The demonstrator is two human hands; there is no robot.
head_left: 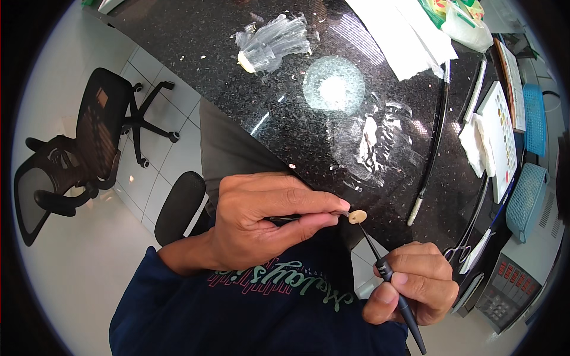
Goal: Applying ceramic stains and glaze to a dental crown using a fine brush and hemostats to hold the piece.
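Note:
My left hand (267,216) pinches thin dark metal tweezers (342,213) between thumb and fingers, most of their length hidden by the hand. At their tip sits a small cream-coloured, rounded piece (357,216), like a dental crown, with a dark spot on it. My right hand (418,279) is closed around the handle of a slim black fine-tipped brush (404,299). The brush slants up and left, and its thin tip meets or almost meets the lower edge of the cream piece. Both hands are in front of my chest, just off the table's near edge.
White smears (371,142) and a filmy white patch (273,44) mark the black speckled table (237,98). A black rod (439,136), a palette board (499,139), scissors (460,252) and blue baskets (525,202) stand to the right. Office chairs (104,121) are at left.

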